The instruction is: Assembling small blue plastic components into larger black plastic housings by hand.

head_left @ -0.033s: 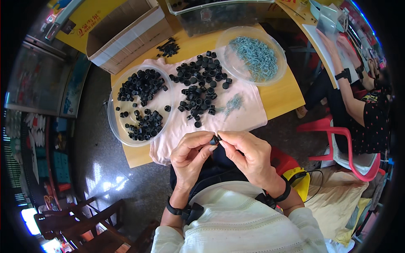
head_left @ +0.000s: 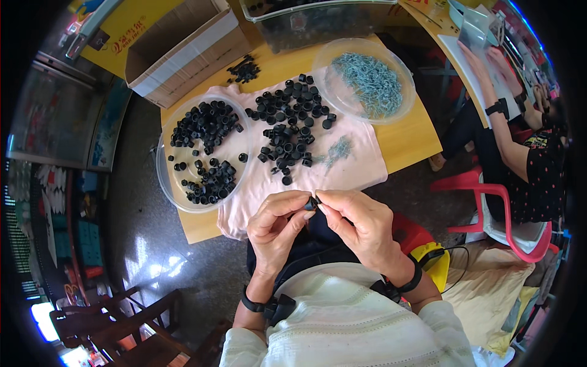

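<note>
In front of my body, just off the table's near edge, my left hand (head_left: 273, 227) is closed in a pinch on a small black plastic cap (head_left: 311, 204). My right hand (head_left: 362, 225) meets it fingertip to fingertip, pinching at the cap's right side. Whether the right fingers grip a separate piece there is too small to tell. Beyond the hands, many loose black caps (head_left: 286, 145) lie heaped on a pink cloth (head_left: 361, 165). More black parts sit in two piles inside a round clear tray (head_left: 164, 174) at the left. A few small screws (head_left: 340, 148) are scattered on the cloth.
A round clear tub (head_left: 323, 73) of silvery screws stands far right on the wooden table (head_left: 416, 144). Behind are a cardboard box (head_left: 183, 67), small black pieces (head_left: 244, 69) and a clear bin (head_left: 318, 30). Another person sits at the right by a red chair (head_left: 507, 214).
</note>
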A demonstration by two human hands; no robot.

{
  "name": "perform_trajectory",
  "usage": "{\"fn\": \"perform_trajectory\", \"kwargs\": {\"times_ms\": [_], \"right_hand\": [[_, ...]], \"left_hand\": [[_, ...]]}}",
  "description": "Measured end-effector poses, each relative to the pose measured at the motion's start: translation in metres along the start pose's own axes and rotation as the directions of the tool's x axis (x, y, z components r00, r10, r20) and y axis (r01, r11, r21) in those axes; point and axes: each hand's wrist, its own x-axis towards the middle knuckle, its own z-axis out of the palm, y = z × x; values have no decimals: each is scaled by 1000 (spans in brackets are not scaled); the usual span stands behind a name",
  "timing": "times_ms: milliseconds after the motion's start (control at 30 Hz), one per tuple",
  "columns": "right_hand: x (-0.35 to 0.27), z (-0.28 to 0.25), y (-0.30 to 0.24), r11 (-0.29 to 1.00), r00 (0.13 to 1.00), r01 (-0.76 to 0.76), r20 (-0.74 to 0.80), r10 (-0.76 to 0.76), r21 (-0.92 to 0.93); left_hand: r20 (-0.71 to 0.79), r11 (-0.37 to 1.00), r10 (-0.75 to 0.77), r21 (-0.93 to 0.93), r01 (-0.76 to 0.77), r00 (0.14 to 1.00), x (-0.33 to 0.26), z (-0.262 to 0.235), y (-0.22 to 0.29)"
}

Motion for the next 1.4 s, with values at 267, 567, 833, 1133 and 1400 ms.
{"fn": "perform_trajectory", "kwargs": {"times_ms": [267,567,833,1133,1400], "right_hand": [[1,-4,4,988,992,-120,40,116,101],[7,7,10,996,996,-74,-44,77,58],[16,6,11,982,997,72,23,-69,-172],[27,1,17,976,989,122,109,-103,-180],[29,-2,19,938,964,251,147,-221,-237]], "left_hand": [[11,999,-18,48,18,1000,2,2,2],[-70,967,-166,-205,149,984,6,8,-3],[-70,851,-373,-424,311,925,11,8,-6],[-107,864,-381,-394,313,918,7,7,-11],[-135,877,-374,-374,302,918,11,7,-5]]}}
